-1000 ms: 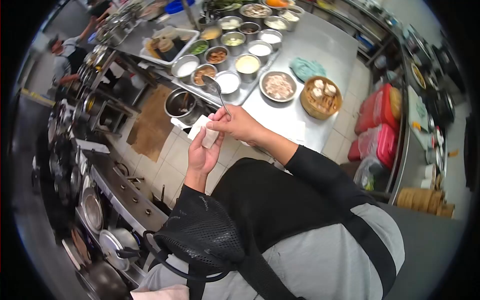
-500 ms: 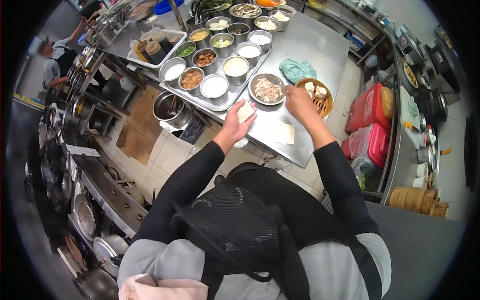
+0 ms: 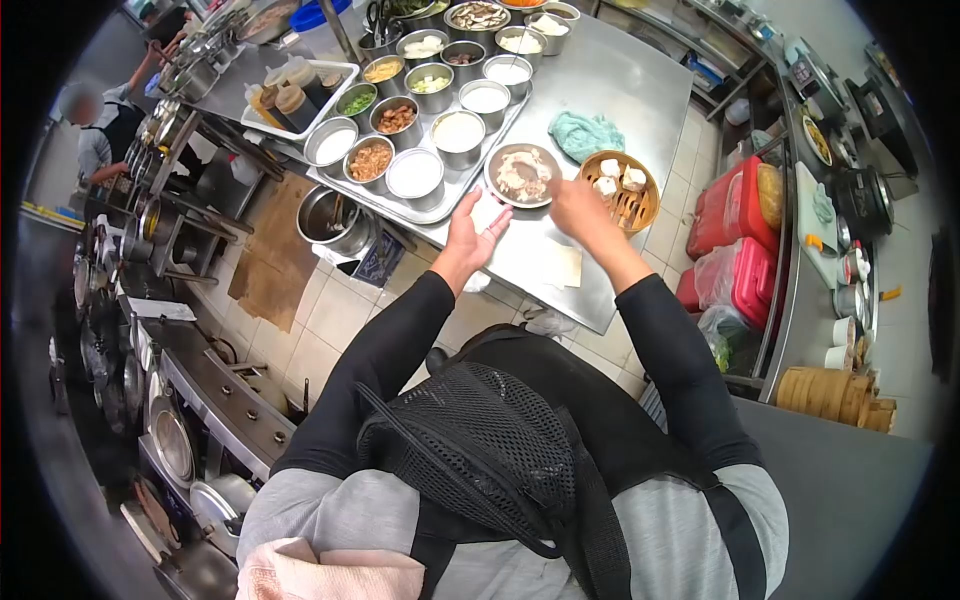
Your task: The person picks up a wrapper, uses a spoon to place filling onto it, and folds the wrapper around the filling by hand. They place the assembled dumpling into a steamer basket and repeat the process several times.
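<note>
My left hand is palm up with a thin, pale dumpling wrapper lying on its palm and fingers. Just beyond it stands a round metal bowl with pale minced filling inside. At the bowl's right edge my right hand is closed, knuckles up; whatever its fingers grip is hidden. Behind that hand, a round bamboo steamer holds three white dumplings. Square wrappers lie on the steel table near its front edge, below my right hand.
A crumpled green cloth lies behind the bowl. To the left, a metal tray carries several tins of ingredients, beside a white tub of sauce bottles. A pot stands lower left. Another person is far left.
My right hand has shifted left and slightly down along the bowl's edge, uncovering more of the steamer and its dumplings. My left hand still holds the wrapper. The whole view has shifted slightly.
</note>
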Demonstrator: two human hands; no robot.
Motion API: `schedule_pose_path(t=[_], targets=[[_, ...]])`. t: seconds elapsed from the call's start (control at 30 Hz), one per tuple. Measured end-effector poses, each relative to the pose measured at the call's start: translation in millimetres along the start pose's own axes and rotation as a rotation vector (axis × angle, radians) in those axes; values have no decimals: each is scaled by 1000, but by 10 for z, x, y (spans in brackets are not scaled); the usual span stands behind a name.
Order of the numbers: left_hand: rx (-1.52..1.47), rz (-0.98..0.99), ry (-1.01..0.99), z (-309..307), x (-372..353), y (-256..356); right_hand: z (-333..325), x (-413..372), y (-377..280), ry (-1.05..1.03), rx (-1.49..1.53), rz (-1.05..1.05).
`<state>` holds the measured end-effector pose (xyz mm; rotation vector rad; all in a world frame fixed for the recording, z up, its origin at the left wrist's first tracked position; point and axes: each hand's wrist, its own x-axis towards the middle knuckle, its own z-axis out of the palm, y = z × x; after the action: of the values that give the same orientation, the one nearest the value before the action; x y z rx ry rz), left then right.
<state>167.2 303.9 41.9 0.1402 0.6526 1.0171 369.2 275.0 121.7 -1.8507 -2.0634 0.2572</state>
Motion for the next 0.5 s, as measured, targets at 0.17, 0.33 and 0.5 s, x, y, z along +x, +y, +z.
schedule_pose_path(t=[0.17, 0.33, 0.5], targets=[[-20, 5, -10, -4, 4, 44, 31, -51, -26, -68, -1, 47], [-13, -15, -56, 33, 2, 68, 202, 45, -53, -81, -54, -18], [5, 28, -21, -41, 31, 97, 246, 87, 69, -140, -20, -139]])
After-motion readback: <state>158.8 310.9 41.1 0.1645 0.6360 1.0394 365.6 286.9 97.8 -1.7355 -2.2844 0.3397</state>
